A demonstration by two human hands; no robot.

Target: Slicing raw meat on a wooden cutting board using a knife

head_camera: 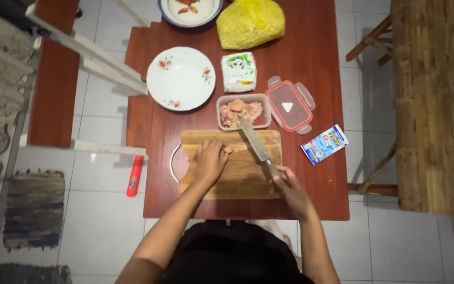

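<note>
- Wooden cutting board (237, 176) lies on the red-brown worktop (316, 52), close to my body.
- My left hand (209, 160) presses flat, fingers curled, on a small piece of raw meat (228, 150) at the board's upper middle; most of it is hidden under the fingers.
- My right hand (289, 185) is closed round the handle of a kitchen knife (253, 139), blade angled up-left, its tip over the plastic container of raw chicken pieces (243, 111).
- Judgement: the meat looks soft, wet and slippery, light; best pinned from above with fingertips tucked back from the edge.
- Container lid (289, 106) sits just right of the container; white flowered plate (181, 78) to the left; yellow bag (250, 22) at the far end.
</note>
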